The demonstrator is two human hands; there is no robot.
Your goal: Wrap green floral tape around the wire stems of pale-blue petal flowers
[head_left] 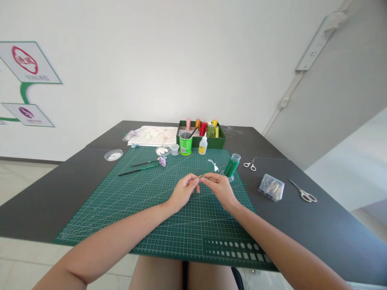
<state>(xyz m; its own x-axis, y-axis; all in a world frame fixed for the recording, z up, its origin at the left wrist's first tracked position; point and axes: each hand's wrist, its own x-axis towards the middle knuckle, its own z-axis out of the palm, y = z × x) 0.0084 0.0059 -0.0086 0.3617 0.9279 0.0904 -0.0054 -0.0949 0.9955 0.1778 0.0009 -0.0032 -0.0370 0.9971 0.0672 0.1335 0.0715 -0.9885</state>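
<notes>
Over the middle of the mat, my left hand and my right hand meet at the fingertips. Both pinch a short bit of green thread; anything else between the fingers is too small to make out. A spool of green thread stands tilted just beyond my right hand. Near it lies a small white piece with a pale blue tint. Left of my hands, a thin stick with a purple flower at its end rests on the green cutting mat, beside another dark stick.
Farther back are a bright green tin, a glue bottle and a green box of thread spools. At right lie small scissors, a clear plastic case and larger scissors. A shallow dish sits left.
</notes>
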